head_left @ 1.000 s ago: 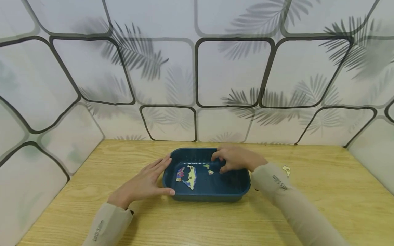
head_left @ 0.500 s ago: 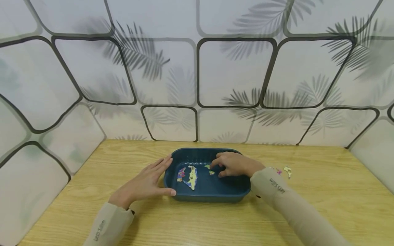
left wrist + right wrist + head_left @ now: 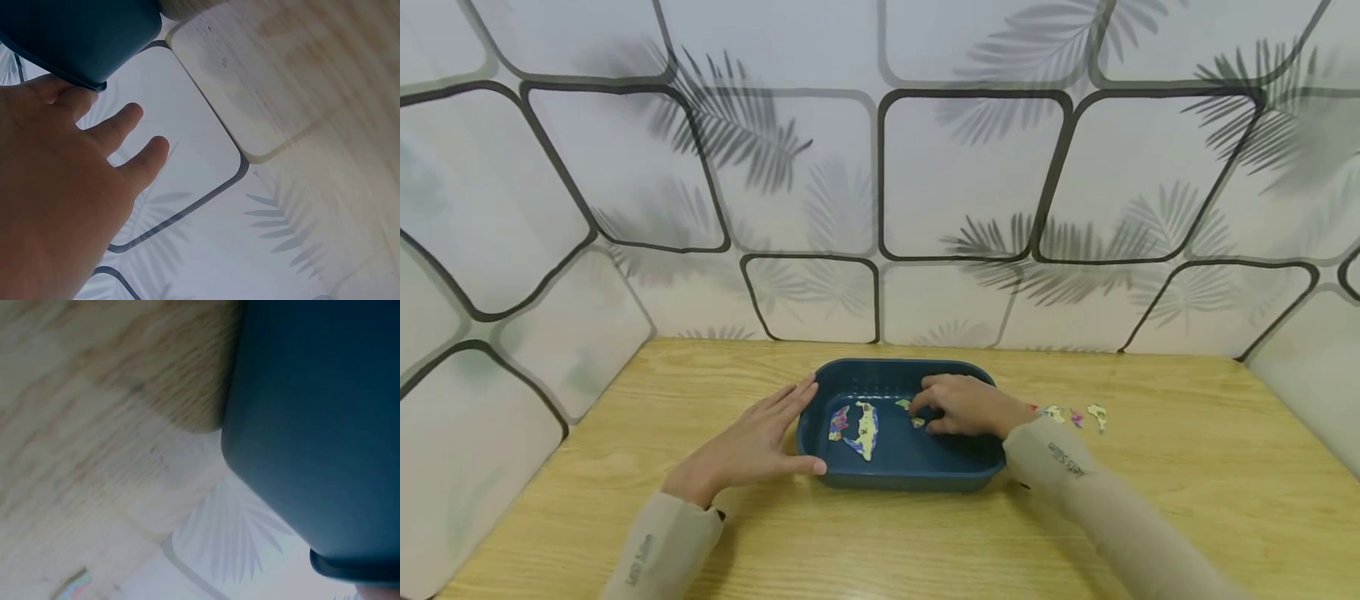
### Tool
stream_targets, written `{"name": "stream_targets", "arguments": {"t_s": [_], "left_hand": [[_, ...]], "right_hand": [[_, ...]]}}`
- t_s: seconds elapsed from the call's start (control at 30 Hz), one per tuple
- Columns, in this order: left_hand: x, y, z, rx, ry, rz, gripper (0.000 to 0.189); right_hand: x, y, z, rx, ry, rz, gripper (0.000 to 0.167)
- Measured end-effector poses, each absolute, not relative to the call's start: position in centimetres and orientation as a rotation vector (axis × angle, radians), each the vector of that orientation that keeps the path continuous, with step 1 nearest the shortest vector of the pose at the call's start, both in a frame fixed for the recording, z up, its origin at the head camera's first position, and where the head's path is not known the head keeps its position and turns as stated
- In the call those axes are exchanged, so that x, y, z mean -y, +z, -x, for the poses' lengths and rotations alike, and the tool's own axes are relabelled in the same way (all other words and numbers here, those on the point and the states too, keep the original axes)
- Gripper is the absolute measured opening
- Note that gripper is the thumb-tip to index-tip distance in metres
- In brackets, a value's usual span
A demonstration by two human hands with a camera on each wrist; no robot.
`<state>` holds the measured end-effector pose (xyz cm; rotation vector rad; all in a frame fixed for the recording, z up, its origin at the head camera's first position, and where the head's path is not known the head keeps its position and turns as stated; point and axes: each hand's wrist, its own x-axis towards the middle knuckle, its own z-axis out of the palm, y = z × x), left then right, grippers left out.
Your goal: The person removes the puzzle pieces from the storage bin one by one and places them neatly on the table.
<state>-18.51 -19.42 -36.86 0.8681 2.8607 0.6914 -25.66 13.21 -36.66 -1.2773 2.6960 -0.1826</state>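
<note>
A dark blue rectangular basin [image 3: 895,482] stands on the wooden table. My left hand [image 3: 748,442] lies against its left side, fingers stretched along the rim and thumb at the front left corner. In the left wrist view, the left hand [image 3: 69,169] has its fingers spread beside the basin wall [image 3: 94,37]. My right hand [image 3: 966,406] reaches into the basin with bent fingers, thumb and index apart. Its fingertips are right at a small greenish piece [image 3: 902,403] and a small pale piece [image 3: 918,422]. A large yellow-and-blue jigsaw-like piece [image 3: 867,433] and a red-and-blue piece [image 3: 838,423] lie left.
On the table right of the basin lie a yellowish piece [image 3: 1097,415], a pink piece [image 3: 1077,418] and another pale piece [image 3: 1053,412], partly beside the right sleeve [image 3: 1067,458]. A patterned wall [image 3: 955,300] rises behind the table.
My right hand has moved slightly left and toward me, onto the small pieces. More pieces now show beside the right sleeve. The left hand stays in place.
</note>
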Motion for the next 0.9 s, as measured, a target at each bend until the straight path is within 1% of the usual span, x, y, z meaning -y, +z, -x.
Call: {"name": "stream_targets", "arguments": {"t_s": [0.37,0.7,0.9], "left_hand": [[19.85,-36.83,18.65,-2.872,0.704,-0.855,0.105],[19.59,-37.22,18.43,-2.854,0.727,-0.862,0.106],[19.41,-37.18,18.43,-2.853,0.715,-0.871,0.105]], "right_hand": [[-12.75,-36.9,25.8,-2.775,-0.133,1.316,0.014],[-12.93,-37.05,25.47,-2.786,-0.117,1.335,0.011],[-13.43,-37.19,25.37,-2.808,-0.214,1.395,0.009]]}}
